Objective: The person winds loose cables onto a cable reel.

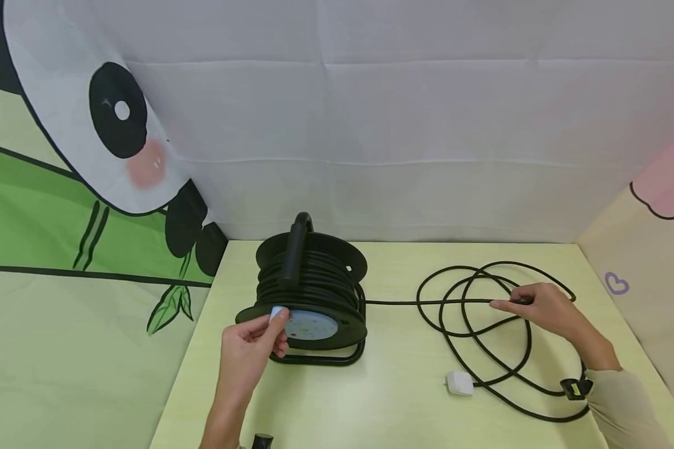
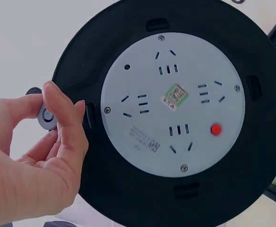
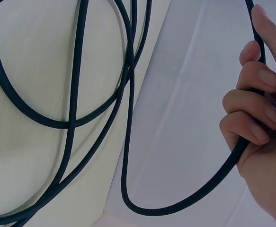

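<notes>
A black cable reel [image 1: 309, 277] stands on the table, with black cable wound round its drum. Its round pale face [image 2: 128, 127] carries several sockets and a red button [image 2: 216, 129]. At the left of that face, my left hand [image 1: 241, 355] pinches the reel's small grey winding knob [image 2: 47, 118] between thumb and fingers. Over on the right, my right hand [image 1: 553, 315] holds the black cable [image 1: 393, 303], fingers curled round it in the right wrist view. From the drum to this hand the cable runs nearly straight. How the knob joins the reel is partly hidden by the fingers.
Loose loops of cable [image 1: 530, 349] lie on the right half of the table [image 1: 393, 393]. A white plug [image 1: 459, 383] ends the cable near the front of those loops. Behind the table hangs a pale cloth [image 1: 427, 125]; a panda-print cloth [image 1: 73, 231] covers the left side.
</notes>
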Tool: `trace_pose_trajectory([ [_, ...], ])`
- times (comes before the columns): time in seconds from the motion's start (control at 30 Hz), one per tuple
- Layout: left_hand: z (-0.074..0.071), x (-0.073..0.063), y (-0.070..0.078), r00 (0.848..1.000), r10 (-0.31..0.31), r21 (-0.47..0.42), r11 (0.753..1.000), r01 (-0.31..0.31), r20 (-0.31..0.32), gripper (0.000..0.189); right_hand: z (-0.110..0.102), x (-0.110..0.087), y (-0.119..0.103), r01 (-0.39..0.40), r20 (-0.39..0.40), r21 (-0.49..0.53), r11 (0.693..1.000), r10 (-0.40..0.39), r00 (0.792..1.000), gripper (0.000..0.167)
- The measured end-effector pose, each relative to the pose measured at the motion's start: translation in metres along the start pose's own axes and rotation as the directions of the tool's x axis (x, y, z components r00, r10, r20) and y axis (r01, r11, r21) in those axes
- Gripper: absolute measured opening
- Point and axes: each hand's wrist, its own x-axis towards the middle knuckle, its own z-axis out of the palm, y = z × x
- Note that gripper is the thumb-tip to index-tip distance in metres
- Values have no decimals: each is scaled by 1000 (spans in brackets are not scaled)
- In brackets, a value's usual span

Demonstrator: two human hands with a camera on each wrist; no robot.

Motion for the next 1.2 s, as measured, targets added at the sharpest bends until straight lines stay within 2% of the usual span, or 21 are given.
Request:
trace_pose_trajectory([
  [0.5,35,-6,5,997,67,-1,998,-67,49,28,9,28,3,122,53,38,992,-124,991,44],
  [0.83,61,-5,-3,990,49,-39,998,-44,135,30,12,31,0,159,74,43,986,-162,984,41],
  [1.03,75,-7,-7,985,37,-73,997,-25,168,28,5,27,3,173,51,34,984,-175,983,40],
  [1.2,89,-8,-18,980,18,-92,996,0,199,30,-2,22,1,202,19,8,979,-203,979,36],
])
